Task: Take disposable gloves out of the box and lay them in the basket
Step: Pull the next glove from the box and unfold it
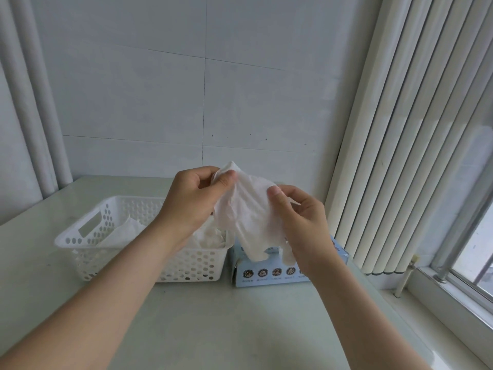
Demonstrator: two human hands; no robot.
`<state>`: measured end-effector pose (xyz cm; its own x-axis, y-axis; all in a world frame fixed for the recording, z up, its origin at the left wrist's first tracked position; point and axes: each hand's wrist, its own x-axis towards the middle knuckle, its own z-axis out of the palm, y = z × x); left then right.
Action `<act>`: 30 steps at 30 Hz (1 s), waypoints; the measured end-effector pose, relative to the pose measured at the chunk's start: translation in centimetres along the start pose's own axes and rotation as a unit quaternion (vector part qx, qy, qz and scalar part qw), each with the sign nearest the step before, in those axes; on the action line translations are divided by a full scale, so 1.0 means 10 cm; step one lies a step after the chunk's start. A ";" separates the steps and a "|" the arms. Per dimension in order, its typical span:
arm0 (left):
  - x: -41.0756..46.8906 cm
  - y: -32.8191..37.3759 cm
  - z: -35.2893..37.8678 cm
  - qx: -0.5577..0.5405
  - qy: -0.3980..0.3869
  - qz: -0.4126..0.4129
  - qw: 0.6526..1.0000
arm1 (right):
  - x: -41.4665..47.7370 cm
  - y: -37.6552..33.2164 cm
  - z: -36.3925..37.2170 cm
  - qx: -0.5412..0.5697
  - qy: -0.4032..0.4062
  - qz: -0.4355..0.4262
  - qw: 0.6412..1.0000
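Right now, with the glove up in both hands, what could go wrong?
The glove seems to hang over the box, not the basket, so if dropped now it might miss. The left hand and right hand each pinch the thin glove; pulling apart could tear it.

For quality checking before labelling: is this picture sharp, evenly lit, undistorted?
Head view: soft daylight from the window, faint shadows, no strong glare; the glove, left hand and right hand look fairly sharp; the wide-angle lens bends the blinds and pipes near the edges.
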<state>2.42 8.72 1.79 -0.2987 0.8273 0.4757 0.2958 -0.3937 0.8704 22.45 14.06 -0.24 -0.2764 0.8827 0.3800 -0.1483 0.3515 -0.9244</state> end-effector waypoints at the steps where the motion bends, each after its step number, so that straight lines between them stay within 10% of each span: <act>1: 0.01 0.03 -0.01 -0.005 0.010 0.003 1.000 | -0.01 -0.01 -0.01 -0.004 -0.017 0.003 1.000; 17: 0.16 0.09 -0.45 0.051 0.140 0.052 0.988 | -0.02 -0.10 0.29 0.110 -0.019 0.107 0.988; 30: 0.21 0.08 -0.92 0.208 0.099 0.006 0.973 | 0.52 0.05 0.79 -0.220 0.089 -0.011 0.971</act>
<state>-6.34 6.47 4.63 -0.4501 0.7137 0.5367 0.6293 -0.1729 0.7577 13.41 16.37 1.58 -0.1030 0.8998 0.4241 0.2792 0.4353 -0.8559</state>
